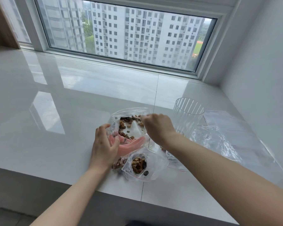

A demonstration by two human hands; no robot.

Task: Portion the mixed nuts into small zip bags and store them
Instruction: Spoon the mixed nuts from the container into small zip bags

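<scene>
A pink bowl (129,145) of mixed nuts (123,126) stands on the white counter, with a clear zip bag (129,111) held over it. My left hand (103,144) grips the bag's left edge and the bowl's rim. My right hand (157,128) is curled over the bowl's right side and pinches a thin pale object (137,117); what it is I cannot tell. In front of the bowl lies a small filled zip bag (140,163), with another filled bag (118,163) partly under my left wrist.
A ribbed clear cup (187,115) stands empty to the right of the bowl. Several empty zip bags (219,136) lie flat further right, near the white wall. The counter's front edge (121,195) runs close below the filled bags. A window spans the back.
</scene>
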